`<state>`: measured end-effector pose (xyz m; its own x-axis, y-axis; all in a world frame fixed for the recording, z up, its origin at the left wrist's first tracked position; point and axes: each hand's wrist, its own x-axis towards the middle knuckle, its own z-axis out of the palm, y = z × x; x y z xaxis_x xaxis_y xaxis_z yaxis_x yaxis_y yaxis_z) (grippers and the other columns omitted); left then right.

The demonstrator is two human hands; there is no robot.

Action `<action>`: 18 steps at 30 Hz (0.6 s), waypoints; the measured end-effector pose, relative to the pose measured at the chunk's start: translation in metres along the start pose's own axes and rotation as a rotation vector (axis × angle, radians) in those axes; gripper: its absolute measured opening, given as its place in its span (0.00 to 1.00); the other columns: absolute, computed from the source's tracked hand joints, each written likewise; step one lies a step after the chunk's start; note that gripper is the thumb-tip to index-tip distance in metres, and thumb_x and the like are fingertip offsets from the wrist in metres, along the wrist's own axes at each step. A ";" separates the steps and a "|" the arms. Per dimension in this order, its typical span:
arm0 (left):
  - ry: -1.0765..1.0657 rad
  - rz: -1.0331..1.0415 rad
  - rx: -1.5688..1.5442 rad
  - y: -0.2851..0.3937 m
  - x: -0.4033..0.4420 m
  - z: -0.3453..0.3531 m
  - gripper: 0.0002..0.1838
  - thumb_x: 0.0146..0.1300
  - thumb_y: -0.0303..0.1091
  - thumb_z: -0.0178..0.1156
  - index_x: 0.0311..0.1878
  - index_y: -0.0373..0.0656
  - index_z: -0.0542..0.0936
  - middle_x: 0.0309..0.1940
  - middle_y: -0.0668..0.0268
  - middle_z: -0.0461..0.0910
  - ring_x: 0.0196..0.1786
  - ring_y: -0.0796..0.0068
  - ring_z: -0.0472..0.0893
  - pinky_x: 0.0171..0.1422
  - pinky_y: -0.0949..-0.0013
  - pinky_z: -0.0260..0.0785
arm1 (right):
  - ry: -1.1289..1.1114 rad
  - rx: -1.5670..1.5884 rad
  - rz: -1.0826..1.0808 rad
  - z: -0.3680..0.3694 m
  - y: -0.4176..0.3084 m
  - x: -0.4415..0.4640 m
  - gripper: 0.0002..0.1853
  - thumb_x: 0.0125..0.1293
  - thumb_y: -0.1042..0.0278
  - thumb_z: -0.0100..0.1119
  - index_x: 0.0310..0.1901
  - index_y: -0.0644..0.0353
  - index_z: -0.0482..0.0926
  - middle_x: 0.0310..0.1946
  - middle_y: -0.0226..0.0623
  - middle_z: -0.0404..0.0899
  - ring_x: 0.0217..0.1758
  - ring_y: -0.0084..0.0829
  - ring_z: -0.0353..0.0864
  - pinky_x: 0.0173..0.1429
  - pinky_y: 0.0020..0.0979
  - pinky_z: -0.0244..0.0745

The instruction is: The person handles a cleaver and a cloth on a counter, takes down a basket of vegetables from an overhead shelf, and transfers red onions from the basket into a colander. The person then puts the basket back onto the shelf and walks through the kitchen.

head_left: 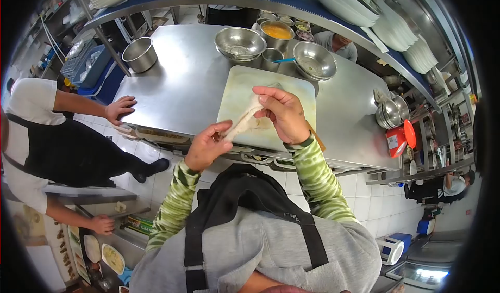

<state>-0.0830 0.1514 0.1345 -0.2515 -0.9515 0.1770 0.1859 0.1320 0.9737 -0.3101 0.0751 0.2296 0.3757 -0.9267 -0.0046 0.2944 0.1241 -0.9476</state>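
Note:
A pale, limp strip, soft and whitish, is stretched at a slant between my hands above the white cutting board. I cannot make out what it is. My left hand pinches its lower end between thumb and fingers. At the upper end, the thumb and fingertips of my right hand close on it. A greyish piece lies on the board, partly hidden behind my right hand. Beside my right wrist shows a brown handle-like piece at the board's edge.
Behind the board stand two steel bowls, a steel cup and a pot of orange liquid. A steel pot stands left. Plates line the overhead shelf. A co-worker's hand rests on the steel counter.

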 end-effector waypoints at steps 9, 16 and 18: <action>0.343 -0.119 -0.283 0.013 0.011 0.016 0.14 0.74 0.34 0.55 0.53 0.32 0.76 0.44 0.57 0.83 0.45 0.68 0.83 0.52 0.64 0.79 | 0.191 -0.866 -0.443 0.022 0.026 -0.004 0.22 0.66 0.62 0.66 0.58 0.62 0.77 0.37 0.38 0.80 0.32 0.31 0.82 0.37 0.32 0.78; 0.299 -0.140 -0.549 0.025 0.004 0.022 0.18 0.76 0.37 0.54 0.57 0.31 0.76 0.44 0.58 0.82 0.44 0.71 0.83 0.51 0.66 0.78 | 0.035 -1.035 -0.482 0.047 0.061 -0.020 0.22 0.60 0.59 0.70 0.53 0.61 0.78 0.38 0.44 0.79 0.36 0.45 0.82 0.41 0.37 0.77; 0.337 -0.098 -0.329 0.012 0.000 0.012 0.17 0.74 0.34 0.57 0.57 0.30 0.77 0.44 0.60 0.82 0.44 0.74 0.82 0.49 0.70 0.77 | -0.045 -0.972 -0.543 0.038 0.065 -0.010 0.20 0.61 0.61 0.69 0.52 0.62 0.79 0.38 0.44 0.79 0.37 0.46 0.82 0.41 0.38 0.77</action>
<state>-0.0918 0.1559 0.1482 0.0289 -0.9993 -0.0226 0.4812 -0.0059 0.8766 -0.2608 0.1056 0.1800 0.4428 -0.7574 0.4798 -0.3763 -0.6427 -0.6673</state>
